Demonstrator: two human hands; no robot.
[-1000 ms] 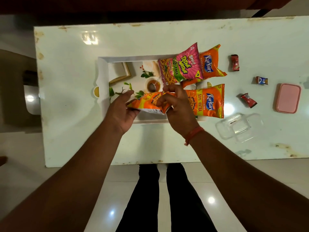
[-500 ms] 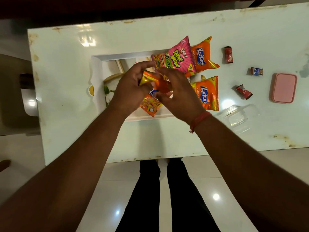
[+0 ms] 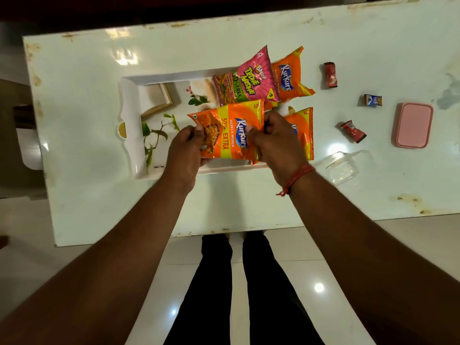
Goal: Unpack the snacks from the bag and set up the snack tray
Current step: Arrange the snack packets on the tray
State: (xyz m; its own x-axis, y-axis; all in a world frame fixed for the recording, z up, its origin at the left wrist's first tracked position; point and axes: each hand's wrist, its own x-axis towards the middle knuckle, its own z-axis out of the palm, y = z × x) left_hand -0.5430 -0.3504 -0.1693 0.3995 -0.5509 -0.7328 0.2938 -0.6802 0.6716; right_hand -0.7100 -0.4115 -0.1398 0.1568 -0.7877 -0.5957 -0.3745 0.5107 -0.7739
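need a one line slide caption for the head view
Both hands hold a Kurkure packet over the tray beside three other packets.

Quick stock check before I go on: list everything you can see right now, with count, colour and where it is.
Held Kurkure packet: 1, orange, over the tray, gripped by both hands.
Other Kurkure packets: 2, orange, at the tray's right end, one far, one near.
Bingo packet: 1, pink, on the tray, overlapping the far Kurkure packet.
Tray: 1, white with leaf print, table centre.
Small sweets: 3, two red, one blue-white, on the table right of the tray.
Lid: 1, pink, far right.
Clear box: 1, transparent, near the right wrist.
Table: 1, white, stained edges.
Left hand: holds the packet's left end.
Right hand: holds its right end; red thread on the wrist.
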